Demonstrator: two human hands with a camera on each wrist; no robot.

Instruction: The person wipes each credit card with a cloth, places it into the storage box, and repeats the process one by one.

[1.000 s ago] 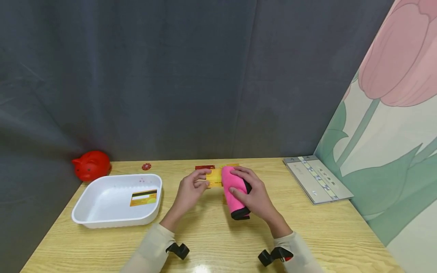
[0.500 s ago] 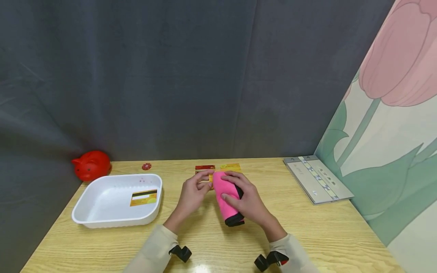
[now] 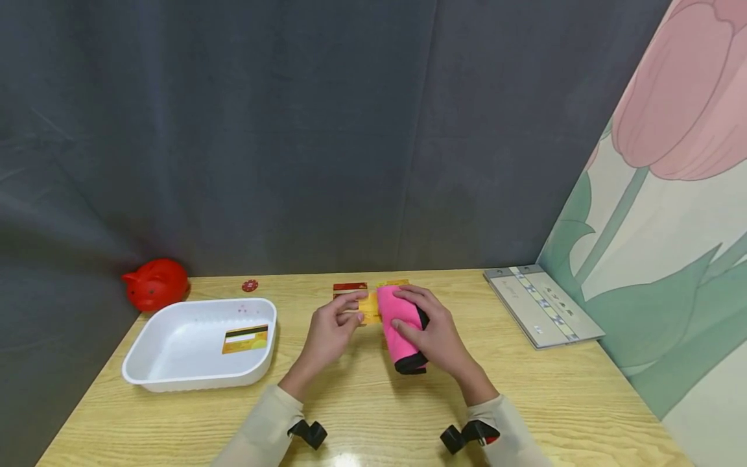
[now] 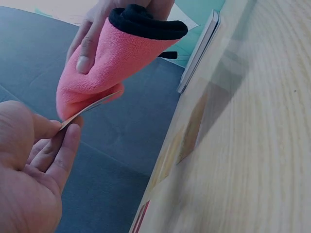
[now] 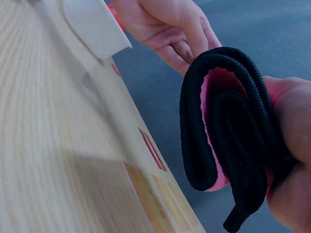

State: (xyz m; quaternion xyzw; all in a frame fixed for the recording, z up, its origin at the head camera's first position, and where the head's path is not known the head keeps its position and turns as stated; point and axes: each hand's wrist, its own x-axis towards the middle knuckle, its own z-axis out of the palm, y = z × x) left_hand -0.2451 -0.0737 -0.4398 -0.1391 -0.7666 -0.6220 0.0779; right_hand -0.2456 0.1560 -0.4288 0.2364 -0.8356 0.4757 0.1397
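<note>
My left hand (image 3: 325,329) pinches the end of a yellow card (image 3: 370,309) between thumb and fingers. A folded pink cloth with black edging (image 3: 395,327) is gripped in my right hand (image 3: 434,332). Seen from the left wrist, the cloth (image 4: 109,63) wraps the far part of the card (image 4: 90,108), which is raised above the table. The folded black edges of the cloth (image 5: 189,121) fill the right wrist view. On the table behind the hands lie a red card (image 3: 349,287) and a yellow card (image 3: 393,283), both partly covered in the head view.
A white plastic tray (image 3: 169,378) at the left holds a yellow card with a black stripe (image 3: 245,339). Behind it are a red piggy bank (image 3: 156,285) and a red chip (image 3: 249,285). A grey album (image 3: 539,305) lies at the right near the wall.
The right hand slid the cloth left along the yellow card toward the left fingers, then back right, uncovering the card again. The left hand stayed nearly in place, still pinching the card.
</note>
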